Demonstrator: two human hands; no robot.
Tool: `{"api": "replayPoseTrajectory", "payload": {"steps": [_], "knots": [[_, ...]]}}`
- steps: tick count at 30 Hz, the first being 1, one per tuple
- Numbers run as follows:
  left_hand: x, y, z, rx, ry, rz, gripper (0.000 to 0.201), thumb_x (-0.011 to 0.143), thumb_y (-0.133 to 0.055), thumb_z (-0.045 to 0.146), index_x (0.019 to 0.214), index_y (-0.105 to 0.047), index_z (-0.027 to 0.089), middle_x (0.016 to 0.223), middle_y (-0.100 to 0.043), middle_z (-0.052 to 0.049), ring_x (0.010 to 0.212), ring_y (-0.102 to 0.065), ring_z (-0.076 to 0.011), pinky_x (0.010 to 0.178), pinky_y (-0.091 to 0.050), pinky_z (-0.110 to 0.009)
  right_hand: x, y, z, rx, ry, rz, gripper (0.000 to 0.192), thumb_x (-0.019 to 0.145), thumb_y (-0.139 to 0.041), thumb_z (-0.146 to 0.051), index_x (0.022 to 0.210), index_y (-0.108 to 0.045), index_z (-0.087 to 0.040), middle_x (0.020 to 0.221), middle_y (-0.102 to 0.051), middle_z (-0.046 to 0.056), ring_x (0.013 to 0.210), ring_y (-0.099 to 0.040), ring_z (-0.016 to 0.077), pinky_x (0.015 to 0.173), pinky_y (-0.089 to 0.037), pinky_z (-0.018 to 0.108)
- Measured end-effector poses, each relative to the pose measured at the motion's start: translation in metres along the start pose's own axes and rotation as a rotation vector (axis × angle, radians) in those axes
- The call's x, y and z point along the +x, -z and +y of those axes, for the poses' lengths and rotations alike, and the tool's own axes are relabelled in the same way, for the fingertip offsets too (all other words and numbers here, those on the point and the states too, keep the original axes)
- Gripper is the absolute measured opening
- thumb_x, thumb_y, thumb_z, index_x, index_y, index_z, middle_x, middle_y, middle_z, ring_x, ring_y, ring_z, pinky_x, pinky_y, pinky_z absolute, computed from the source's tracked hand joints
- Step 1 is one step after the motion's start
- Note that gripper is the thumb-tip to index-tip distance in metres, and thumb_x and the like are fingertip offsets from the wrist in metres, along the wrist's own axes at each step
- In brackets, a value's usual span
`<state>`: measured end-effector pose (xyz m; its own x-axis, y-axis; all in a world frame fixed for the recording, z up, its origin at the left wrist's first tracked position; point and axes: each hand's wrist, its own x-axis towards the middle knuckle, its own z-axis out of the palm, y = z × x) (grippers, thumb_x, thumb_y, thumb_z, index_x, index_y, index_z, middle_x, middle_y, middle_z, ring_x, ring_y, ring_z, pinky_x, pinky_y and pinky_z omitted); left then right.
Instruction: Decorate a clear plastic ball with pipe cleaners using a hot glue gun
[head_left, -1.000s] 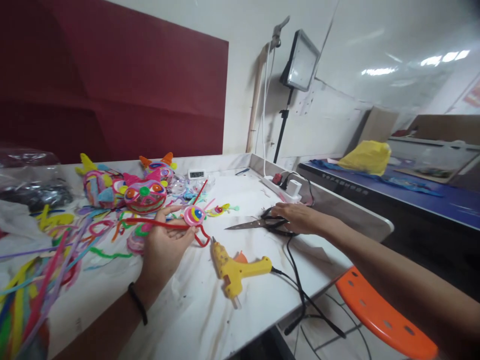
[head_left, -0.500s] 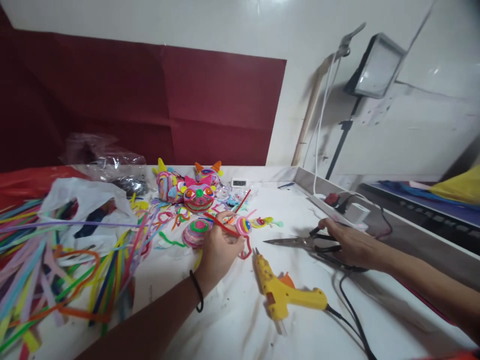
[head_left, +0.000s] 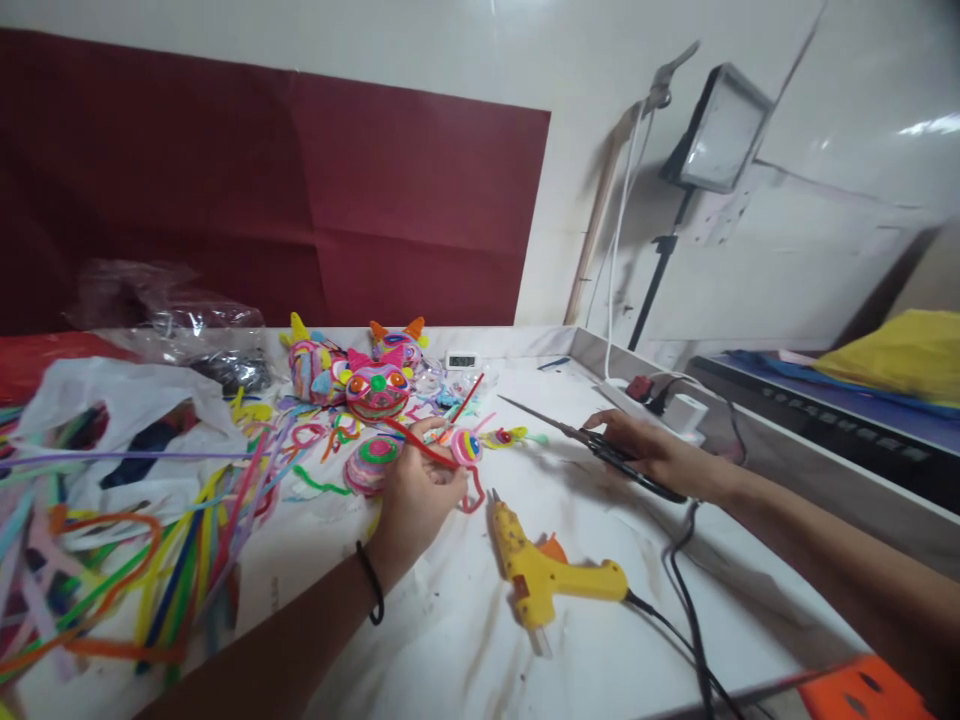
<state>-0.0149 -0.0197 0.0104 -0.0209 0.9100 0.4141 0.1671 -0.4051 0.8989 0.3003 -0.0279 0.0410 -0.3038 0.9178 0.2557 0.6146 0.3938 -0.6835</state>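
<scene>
My left hand (head_left: 411, 498) grips a red pipe cleaner (head_left: 417, 445) joined to a small pink, yellow and blue coiled disc (head_left: 466, 447), held just above the white table (head_left: 420, 640). My right hand (head_left: 652, 456) holds black-handled scissors (head_left: 577, 435) lifted off the table, blades pointing left and up toward the disc. A yellow glue gun (head_left: 551, 579) lies on the table between my two arms, nozzle toward the left hand. A flat coiled disc (head_left: 369, 464) lies just left of my left hand.
Several colourful pipe-cleaner animal heads (head_left: 375, 385) stand at the back. Loose pipe cleaners (head_left: 150, 540) and a white plastic bag (head_left: 135, 430) cover the left side. A power strip (head_left: 667, 400) sits by the right rim, and the glue gun's black cord (head_left: 686, 600) trails off the front.
My right hand has lifted the scissors off the table and brought them left, toward the disc. The left hand keeps its hold on the red pipe cleaner. The view has shifted slightly.
</scene>
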Motion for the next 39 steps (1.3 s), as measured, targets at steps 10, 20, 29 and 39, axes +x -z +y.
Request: {"api": "replayPoseTrajectory", "payload": {"steps": [10, 20, 29, 39], "knots": [[-0.004, 0.001, -0.006, 0.19, -0.088, 0.016, 0.043, 0.065, -0.064, 0.01, 0.106, -0.057, 0.019, 0.072, -0.067, 0.0, 0.059, -0.062, -0.013, 0.057, -0.049, -0.022, 0.017, -0.013, -0.029, 0.798, -0.166, 0.241, 0.061, 0.064, -0.079, -0.021, 0.116, -0.052, -0.037, 0.074, -0.053, -0.006, 0.066, -0.057, 0.0142, 0.065, -0.049, 0.031], [-0.003, -0.002, -0.008, 0.152, -0.105, 0.013, 0.046, 0.062, -0.063, 0.008, 0.106, -0.057, 0.021, 0.072, -0.065, 0.003, 0.057, -0.058, -0.0111, 0.058, -0.046, -0.022, -0.003, -0.018, -0.049, -0.349, 0.24, 0.029, 0.044, 0.076, -0.07, -0.039, 0.117, -0.058, -0.024, 0.087, -0.062, 0.005, 0.068, -0.056, 0.0178, 0.063, -0.047, 0.03], [-0.004, -0.002, -0.01, 0.095, -0.105, 0.0, 0.052, 0.062, -0.064, 0.009, 0.112, -0.054, 0.02, 0.073, -0.066, 0.003, 0.061, -0.061, -0.0127, 0.059, -0.049, -0.022, -0.019, -0.022, -0.063, -0.733, 0.368, -0.084, 0.046, 0.085, -0.059, -0.037, 0.129, -0.05, -0.025, 0.11, -0.063, 0.013, 0.09, -0.066, 0.0266, 0.075, -0.054, 0.038], [-0.004, -0.002, -0.008, 0.05, -0.11, -0.02, 0.065, 0.062, -0.068, 0.012, 0.123, -0.048, 0.021, 0.082, -0.068, 0.0, 0.068, -0.065, -0.0139, 0.061, -0.051, -0.022, -0.011, -0.016, -0.065, -0.909, 0.459, -0.11, 0.039, 0.086, -0.056, -0.039, 0.121, -0.056, -0.023, 0.106, -0.067, 0.012, 0.09, -0.067, 0.0296, 0.069, -0.053, 0.038]]}}
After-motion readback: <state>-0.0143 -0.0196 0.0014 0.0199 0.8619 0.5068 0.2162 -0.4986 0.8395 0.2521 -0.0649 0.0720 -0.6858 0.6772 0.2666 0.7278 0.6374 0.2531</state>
